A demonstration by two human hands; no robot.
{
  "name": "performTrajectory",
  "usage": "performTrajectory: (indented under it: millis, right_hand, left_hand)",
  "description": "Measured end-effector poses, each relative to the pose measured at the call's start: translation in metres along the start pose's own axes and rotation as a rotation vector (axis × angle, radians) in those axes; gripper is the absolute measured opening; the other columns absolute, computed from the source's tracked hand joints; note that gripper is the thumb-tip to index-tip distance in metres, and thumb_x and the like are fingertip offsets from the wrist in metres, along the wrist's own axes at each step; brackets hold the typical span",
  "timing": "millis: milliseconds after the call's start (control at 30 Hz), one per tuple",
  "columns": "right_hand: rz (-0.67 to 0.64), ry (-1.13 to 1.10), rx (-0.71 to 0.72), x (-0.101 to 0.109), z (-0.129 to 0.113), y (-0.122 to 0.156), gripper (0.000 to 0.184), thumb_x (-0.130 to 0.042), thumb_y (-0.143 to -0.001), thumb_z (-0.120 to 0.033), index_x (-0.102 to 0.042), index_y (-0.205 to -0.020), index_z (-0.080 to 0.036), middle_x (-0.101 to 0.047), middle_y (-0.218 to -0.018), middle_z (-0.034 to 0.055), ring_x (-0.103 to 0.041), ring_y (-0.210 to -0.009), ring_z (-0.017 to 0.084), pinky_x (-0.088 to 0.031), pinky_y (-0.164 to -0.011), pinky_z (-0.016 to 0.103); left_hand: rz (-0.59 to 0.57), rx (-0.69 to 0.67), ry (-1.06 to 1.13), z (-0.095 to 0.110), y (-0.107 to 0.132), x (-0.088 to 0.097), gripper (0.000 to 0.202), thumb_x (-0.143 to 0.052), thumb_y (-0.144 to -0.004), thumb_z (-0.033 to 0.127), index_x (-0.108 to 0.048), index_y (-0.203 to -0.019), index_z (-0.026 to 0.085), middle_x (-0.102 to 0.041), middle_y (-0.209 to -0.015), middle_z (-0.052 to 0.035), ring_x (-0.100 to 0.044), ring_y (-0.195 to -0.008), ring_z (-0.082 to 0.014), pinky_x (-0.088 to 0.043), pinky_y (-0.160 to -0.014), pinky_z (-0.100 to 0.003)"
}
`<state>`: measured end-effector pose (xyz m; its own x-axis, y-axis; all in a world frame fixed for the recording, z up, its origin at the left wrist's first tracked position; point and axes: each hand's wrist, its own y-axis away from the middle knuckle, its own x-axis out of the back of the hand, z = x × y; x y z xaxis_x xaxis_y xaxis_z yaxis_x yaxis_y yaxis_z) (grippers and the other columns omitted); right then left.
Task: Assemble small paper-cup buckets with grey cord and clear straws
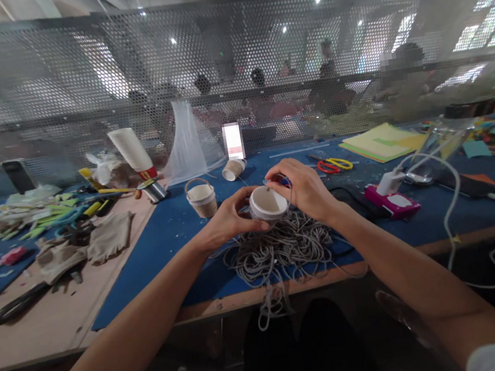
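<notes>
My left hand [229, 219] grips the side of a small white paper cup [267, 202] held above the blue mat. My right hand [306, 189] closes over the cup's far rim, fingers pinched near a blue loop I cannot make out. Below both hands lies a tangled heap of grey cord [280, 252], spilling over the table's front edge. A cord-wrapped cup with a handle [201, 198] stands just left of my left hand.
A stack of paper cups [133, 150] leans at the back left beside a clear plastic bag [189, 141]. Red and yellow scissors [334, 165], yellow sheets [383, 141], a pink device [393, 201] with white cable lie right. Gloves [84, 247] and tools lie left. Perforated mesh screen [228, 58] behind.
</notes>
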<state>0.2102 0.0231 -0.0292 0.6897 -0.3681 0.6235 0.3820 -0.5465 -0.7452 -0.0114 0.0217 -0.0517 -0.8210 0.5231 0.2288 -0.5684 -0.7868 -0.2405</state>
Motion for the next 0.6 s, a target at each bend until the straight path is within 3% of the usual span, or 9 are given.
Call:
performTrajectory:
  millis: [600]
  right_hand:
    - [0.003,0.024,0.03,-0.0013,0.0006,0.0002,0.009,-0.057,-0.094,-0.02,-0.058,-0.102,-0.022,-0.063,-0.094,0.0049,-0.058,-0.09,0.02,-0.047,-0.083,0.035]
  left_hand:
    - [0.001,0.011,-0.011,0.0007,-0.0006,-0.0007,0.074,-0.084,-0.062,0.02,-0.054,-0.13,0.019,-0.058,-0.134,-0.0139,-0.051,-0.127,-0.032,-0.04,-0.105,-0.051]
